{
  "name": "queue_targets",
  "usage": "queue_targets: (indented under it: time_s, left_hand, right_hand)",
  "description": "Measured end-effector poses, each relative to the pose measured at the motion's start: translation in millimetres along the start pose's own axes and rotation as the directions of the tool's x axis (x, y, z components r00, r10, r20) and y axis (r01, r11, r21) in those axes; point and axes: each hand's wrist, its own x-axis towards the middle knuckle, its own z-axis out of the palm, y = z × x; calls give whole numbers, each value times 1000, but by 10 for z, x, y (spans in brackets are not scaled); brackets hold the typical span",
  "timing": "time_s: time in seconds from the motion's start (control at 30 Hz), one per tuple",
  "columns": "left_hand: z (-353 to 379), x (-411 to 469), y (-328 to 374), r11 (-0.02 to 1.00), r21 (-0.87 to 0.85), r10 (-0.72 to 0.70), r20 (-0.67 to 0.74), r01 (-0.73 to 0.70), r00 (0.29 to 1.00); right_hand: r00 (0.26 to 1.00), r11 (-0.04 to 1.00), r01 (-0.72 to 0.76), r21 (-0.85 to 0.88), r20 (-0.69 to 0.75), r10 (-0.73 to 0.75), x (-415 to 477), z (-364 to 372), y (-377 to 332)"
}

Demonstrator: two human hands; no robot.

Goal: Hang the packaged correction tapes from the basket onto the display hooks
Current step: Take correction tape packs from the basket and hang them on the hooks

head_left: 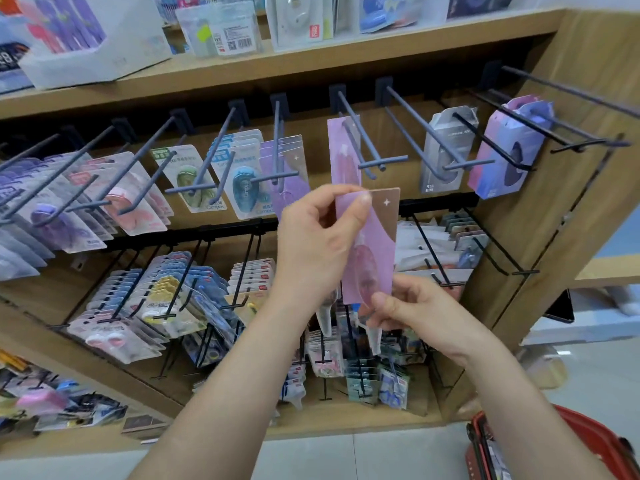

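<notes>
**Head view.** A flat pink-and-lilac carded correction tape package (375, 237) is held upright in front of the wooden display rack (571, 202), just below its upper row of hooks and touching none of them. The left hand (315, 233) has its grip clamped on the card's top edge, thumb in front. The right hand (415, 306) has its grip clamped on the bottom edge, at the clear blister. Directly above is a blue-grey two-prong metal hook (360, 147) carrying one matching pink package (341, 161) near its back. The red plastic basket (585, 441) stands on the floor at the lower right, its contents mostly hidden.

**Likely hazards:**
- **Missed hole:** the hang hole cannot be seen and probably lies under the left thumb, so the prong may strike card instead, creasing or tearing it.
- **Wrong hook:** the neighbouring hook of lilac packages (287, 161) sits just to the left, so a slight drift would put the package on the wrong hook.
- **Drop:** if the top pinch loosens before threading, the package would fall into the lower rows of stock
</notes>
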Motion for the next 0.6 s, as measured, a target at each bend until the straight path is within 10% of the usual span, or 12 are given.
queue_targets:
  time_s: [0.6]
  left_hand:
    - [188,331,-19,967,-160,-205,-21,199,978]
  right_hand:
    - [991,976,49,213,-130,-21,23,38,70]
